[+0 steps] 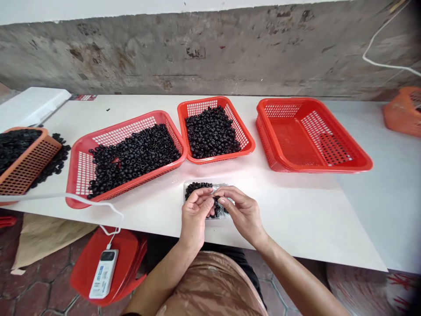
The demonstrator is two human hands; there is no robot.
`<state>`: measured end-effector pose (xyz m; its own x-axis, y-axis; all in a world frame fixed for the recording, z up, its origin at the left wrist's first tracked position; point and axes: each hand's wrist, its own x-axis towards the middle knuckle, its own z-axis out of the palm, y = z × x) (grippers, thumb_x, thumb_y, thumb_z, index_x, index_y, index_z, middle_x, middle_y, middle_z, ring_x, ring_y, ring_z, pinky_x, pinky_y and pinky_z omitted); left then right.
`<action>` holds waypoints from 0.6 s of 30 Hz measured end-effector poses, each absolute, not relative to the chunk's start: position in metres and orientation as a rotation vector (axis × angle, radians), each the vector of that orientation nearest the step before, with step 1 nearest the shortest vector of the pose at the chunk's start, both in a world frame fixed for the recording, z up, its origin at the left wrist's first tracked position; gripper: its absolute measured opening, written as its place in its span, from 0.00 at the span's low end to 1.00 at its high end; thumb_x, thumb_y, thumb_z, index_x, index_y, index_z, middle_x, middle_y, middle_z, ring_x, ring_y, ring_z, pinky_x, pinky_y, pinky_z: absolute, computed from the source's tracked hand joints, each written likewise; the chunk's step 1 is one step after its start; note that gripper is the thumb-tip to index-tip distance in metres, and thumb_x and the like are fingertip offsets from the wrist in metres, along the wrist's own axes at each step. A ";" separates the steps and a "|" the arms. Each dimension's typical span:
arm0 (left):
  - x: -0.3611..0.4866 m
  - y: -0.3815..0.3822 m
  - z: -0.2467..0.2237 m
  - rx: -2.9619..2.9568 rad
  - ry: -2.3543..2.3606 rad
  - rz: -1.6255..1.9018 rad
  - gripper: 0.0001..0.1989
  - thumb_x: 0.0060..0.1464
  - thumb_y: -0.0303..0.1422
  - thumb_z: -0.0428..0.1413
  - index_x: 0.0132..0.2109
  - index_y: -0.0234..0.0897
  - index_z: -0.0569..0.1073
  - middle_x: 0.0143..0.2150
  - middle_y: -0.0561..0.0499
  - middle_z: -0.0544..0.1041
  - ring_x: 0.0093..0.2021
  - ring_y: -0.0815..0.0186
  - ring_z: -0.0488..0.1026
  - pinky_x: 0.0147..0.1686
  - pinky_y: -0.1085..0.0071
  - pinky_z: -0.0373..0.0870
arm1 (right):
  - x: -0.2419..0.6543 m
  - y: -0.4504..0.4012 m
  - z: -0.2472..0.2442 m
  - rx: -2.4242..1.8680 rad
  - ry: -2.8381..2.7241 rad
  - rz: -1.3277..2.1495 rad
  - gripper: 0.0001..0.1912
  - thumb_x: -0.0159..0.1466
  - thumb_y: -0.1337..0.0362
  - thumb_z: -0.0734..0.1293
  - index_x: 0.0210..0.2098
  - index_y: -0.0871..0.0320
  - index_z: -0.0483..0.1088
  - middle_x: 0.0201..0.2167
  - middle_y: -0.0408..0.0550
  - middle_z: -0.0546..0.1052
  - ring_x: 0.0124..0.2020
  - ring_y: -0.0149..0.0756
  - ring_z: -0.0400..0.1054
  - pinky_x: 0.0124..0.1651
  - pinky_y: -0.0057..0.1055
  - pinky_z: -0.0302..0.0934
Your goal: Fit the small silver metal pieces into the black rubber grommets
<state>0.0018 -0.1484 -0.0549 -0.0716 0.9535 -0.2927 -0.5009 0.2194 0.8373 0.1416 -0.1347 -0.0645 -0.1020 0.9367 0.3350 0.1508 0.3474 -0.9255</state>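
- The left hand is half closed, its fingers curled down onto the bag, with the thumb and fingertips pressed together at the bag's middle.
- The right hand is also half closed, reaching in from the other side; its fingertips pinch the same spot, touching the left hand.
- The bag is clear plastic and lies on the white table directly under both hands, filled with black beads.
- Below the table edge, a white power bank sits on a red stool, a white cable rising from it. Its print is too small to read.
- Ahead of the hands stand two red baskets heaped with beads, a wide one and a smaller one.
- To the right is a stack of red baskets.
- At the left, a tilted orange basket holds beads, and more beads lie spilled just beside it.
- A small red-and-white label at the far edge is unreadable.
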 end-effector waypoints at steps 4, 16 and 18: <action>0.002 -0.147 -0.053 0.536 1.060 1.360 0.17 0.46 0.38 0.71 0.42 0.36 0.79 0.29 0.54 0.78 0.24 0.77 0.65 0.26 0.79 0.63 | 0.140 -0.133 -0.064 -0.982 -1.720 0.582 0.10 0.71 0.70 0.66 0.47 0.52 0.77 0.41 0.48 0.81 0.43 0.38 0.75 0.49 0.38 0.69; 0.005 -0.150 -0.066 0.684 1.144 1.487 0.14 0.50 0.37 0.70 0.42 0.38 0.80 0.34 0.51 0.79 0.30 0.73 0.70 0.28 0.79 0.67 | 0.147 -0.128 -0.058 -0.950 -1.984 0.285 0.13 0.71 0.74 0.63 0.50 0.54 0.72 0.41 0.49 0.81 0.43 0.37 0.76 0.58 0.47 0.66; 0.005 -0.149 -0.067 0.671 1.143 1.485 0.14 0.49 0.37 0.70 0.41 0.37 0.80 0.34 0.51 0.79 0.29 0.73 0.70 0.28 0.79 0.67 | 0.148 -0.127 -0.058 -0.923 -2.004 0.270 0.14 0.71 0.75 0.62 0.51 0.55 0.72 0.41 0.49 0.81 0.42 0.36 0.76 0.60 0.48 0.65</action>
